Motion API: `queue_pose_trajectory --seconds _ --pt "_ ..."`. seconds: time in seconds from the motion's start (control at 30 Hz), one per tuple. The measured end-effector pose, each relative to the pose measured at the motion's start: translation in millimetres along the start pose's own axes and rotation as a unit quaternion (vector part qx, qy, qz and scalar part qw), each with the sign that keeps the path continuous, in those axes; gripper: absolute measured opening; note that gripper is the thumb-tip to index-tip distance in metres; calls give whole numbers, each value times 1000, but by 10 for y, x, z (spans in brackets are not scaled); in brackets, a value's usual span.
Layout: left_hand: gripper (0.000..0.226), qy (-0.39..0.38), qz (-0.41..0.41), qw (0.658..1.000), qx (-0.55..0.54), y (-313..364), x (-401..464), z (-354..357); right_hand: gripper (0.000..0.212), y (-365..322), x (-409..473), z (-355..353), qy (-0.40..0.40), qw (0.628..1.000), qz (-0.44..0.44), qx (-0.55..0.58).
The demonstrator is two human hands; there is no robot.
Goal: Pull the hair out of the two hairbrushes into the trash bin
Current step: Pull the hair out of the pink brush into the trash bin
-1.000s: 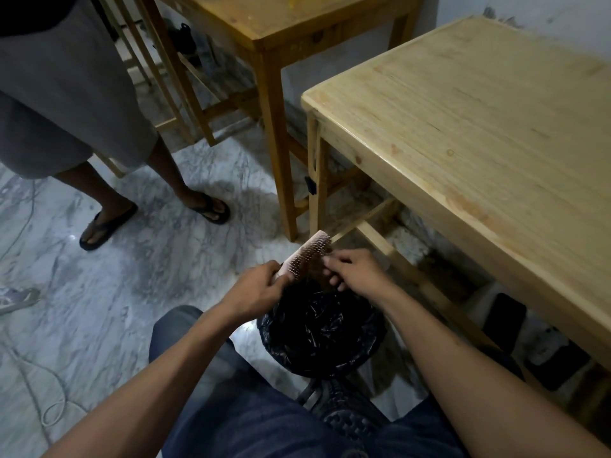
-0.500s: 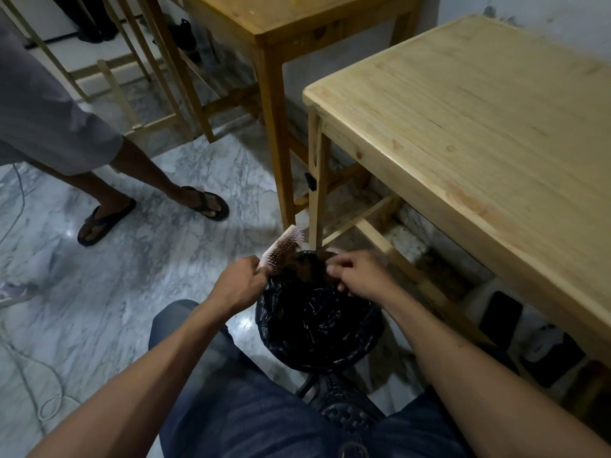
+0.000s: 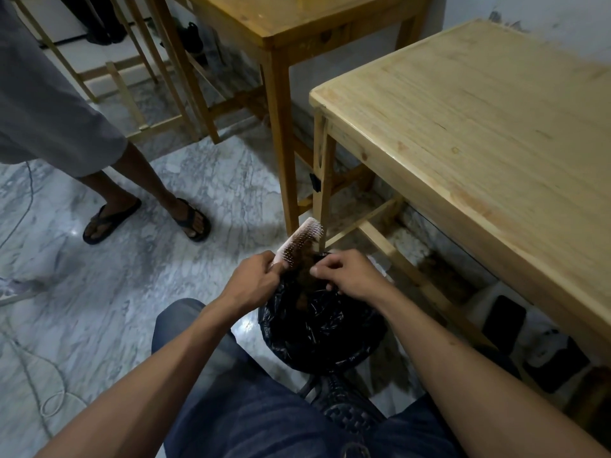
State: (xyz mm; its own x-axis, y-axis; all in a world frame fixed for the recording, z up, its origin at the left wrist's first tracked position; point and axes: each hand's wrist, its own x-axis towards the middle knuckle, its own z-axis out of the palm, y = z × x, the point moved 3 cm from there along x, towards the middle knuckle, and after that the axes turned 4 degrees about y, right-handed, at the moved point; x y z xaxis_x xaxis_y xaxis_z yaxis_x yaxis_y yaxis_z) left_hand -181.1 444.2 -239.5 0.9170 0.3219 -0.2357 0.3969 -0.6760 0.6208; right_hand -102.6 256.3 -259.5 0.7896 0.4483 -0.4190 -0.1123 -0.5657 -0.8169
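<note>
My left hand [image 3: 253, 282] grips a pink hairbrush [image 3: 300, 242] by its handle, bristles facing right, just above the far rim of the trash bin [image 3: 317, 328]. The bin is lined with a black plastic bag and stands on the floor between my knees. A brown clump of hair [image 3: 302, 271] hangs from the bristles down into the bin. My right hand [image 3: 347, 274] pinches that clump with fingertips, right beside the brush. Only one hairbrush is in view.
A light wooden table [image 3: 479, 127] fills the right side, its leg [image 3: 322, 180] just behind the brush. A darker wooden table [image 3: 281, 24] stands behind. A person in sandals [image 3: 145, 216] stands on the marble floor at left. Cables lie at far left.
The brush tipped left and dipped toward the bin, then rose again. My right hand has drawn hair off the bristles over the bin. The standing person shifted left.
</note>
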Motion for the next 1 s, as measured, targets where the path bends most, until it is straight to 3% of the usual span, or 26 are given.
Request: queue_pose_trajectory --seconds 0.23,0.4,0.53,0.6,0.7,0.83,1.0 --pt "32 54 -52 996 -51 -131 75 -102 17 311 23 -148 41 989 68 -127" --pt "24 48 -14 998 -36 -38 49 -58 17 329 12 -106 19 976 78 -204" --pt "24 32 23 999 6 40 8 26 70 137 2 -32 -27 997 42 -57" --pt "23 28 35 999 16 65 -2 66 59 80 22 8 -38 999 16 6" --pt "19 21 46 998 21 103 -11 82 14 23 21 24 0 1000 0 -3" --pt "29 43 24 998 24 92 2 32 16 208 55 -72 42 994 31 -101" --pt "26 69 -11 998 -8 57 25 -31 10 622 73 -202 73 974 118 -177"
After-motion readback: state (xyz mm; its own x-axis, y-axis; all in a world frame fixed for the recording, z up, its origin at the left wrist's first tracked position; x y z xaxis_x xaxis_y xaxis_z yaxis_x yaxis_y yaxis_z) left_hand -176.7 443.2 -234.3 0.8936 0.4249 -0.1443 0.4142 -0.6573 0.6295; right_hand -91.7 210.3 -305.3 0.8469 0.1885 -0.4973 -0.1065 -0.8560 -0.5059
